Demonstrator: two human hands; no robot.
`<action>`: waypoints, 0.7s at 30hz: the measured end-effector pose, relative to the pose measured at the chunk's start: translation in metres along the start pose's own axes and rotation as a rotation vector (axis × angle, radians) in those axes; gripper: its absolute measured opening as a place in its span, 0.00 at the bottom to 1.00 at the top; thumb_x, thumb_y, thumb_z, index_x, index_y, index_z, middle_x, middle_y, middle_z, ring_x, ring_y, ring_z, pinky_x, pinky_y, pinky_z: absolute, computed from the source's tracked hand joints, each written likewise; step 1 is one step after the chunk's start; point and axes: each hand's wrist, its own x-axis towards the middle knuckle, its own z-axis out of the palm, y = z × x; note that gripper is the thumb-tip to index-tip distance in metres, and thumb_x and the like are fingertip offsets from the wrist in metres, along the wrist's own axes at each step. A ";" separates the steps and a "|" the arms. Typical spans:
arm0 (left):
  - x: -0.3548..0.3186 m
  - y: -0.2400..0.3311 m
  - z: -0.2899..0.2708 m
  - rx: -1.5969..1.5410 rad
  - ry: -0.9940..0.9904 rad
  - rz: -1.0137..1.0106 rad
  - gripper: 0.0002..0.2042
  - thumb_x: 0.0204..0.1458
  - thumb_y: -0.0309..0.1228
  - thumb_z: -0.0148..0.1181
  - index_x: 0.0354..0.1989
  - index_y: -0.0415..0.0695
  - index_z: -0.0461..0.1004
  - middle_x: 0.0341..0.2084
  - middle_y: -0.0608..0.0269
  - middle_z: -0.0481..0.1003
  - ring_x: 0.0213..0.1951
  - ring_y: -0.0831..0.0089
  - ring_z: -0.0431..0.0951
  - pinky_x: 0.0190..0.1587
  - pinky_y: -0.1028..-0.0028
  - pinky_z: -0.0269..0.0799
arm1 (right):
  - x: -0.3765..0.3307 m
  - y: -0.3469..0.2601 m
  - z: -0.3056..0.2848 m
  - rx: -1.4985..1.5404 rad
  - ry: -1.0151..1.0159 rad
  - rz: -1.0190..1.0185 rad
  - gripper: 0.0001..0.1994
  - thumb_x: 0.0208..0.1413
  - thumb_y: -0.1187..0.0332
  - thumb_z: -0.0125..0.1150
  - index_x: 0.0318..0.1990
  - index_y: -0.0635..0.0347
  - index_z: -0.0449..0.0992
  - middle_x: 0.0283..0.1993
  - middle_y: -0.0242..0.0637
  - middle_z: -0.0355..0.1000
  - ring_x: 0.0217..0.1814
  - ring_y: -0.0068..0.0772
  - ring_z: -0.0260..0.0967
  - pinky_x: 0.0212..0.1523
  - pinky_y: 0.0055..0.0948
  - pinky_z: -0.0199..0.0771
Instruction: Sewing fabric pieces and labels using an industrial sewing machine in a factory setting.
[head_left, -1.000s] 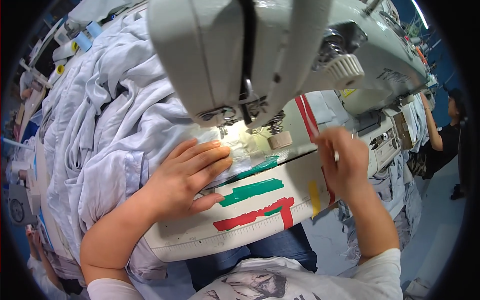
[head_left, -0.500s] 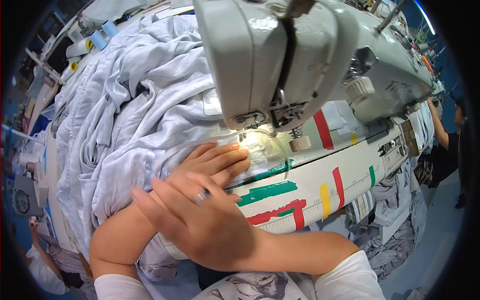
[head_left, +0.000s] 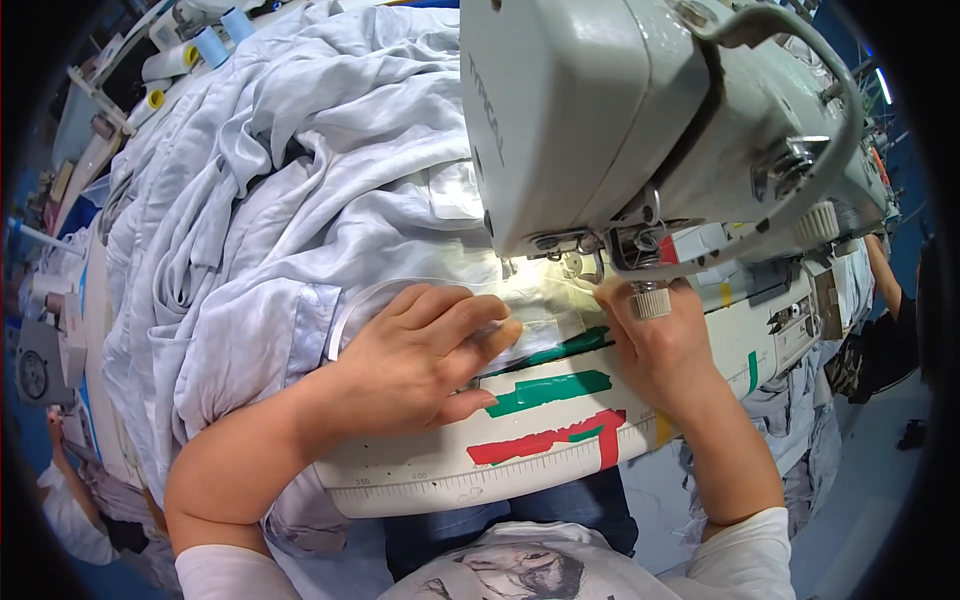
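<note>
My left hand (head_left: 425, 350) lies on light grey cloth (head_left: 380, 215) just left of the sewing machine's needle area (head_left: 510, 265). Its fingers are bent and slightly spread, its thumb apart on the machine bed, pressing the cloth down. A narrow pale strip (head_left: 350, 315) curves from beside that hand toward the needle. To the right of the needle, my right hand (head_left: 665, 345) is closed, fingers curled together at the edge of the lit fabric. A metal guard and a small knurled knob (head_left: 650, 302) partly cover its fingertips, so what they pinch cannot be made out.
The white sewing machine head (head_left: 570, 120) stands over the work. Green tape (head_left: 550, 392) and red tape (head_left: 545, 435) mark the bed along its ruler edge. Thread cones (head_left: 210, 47) stand at the far left. Other people work at both sides; more garments hang at right.
My right hand has crossed from above my left forearm to the right side of the needle and closed there. The left hand stays on the cloth. The view has shifted, placing the machine farther right.
</note>
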 end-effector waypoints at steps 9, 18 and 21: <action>0.005 0.001 -0.004 -0.041 0.054 0.033 0.30 0.42 0.39 0.66 0.55 0.39 0.71 0.59 0.50 0.65 0.61 0.53 0.65 0.61 0.56 0.61 | -0.003 0.010 -0.001 -0.002 -0.140 -0.214 0.15 0.38 0.74 0.59 0.38 0.63 0.75 0.35 0.41 0.69 0.39 0.43 0.71 0.41 0.38 0.74; 0.010 0.000 -0.006 -0.092 0.021 0.041 0.29 0.47 0.40 0.63 0.56 0.36 0.69 0.58 0.49 0.68 0.56 0.54 0.69 0.60 0.58 0.62 | -0.012 0.009 0.001 -0.255 -0.027 0.054 0.16 0.39 0.73 0.59 0.40 0.65 0.76 0.39 0.42 0.70 0.42 0.45 0.70 0.42 0.40 0.69; 0.008 0.002 -0.009 -0.070 0.007 0.031 0.29 0.46 0.40 0.64 0.56 0.37 0.68 0.58 0.51 0.68 0.58 0.55 0.68 0.60 0.59 0.61 | -0.029 -0.009 0.010 -0.140 -0.031 0.170 0.22 0.43 0.73 0.62 0.50 0.70 0.73 0.47 0.44 0.70 0.48 0.46 0.66 0.49 0.42 0.64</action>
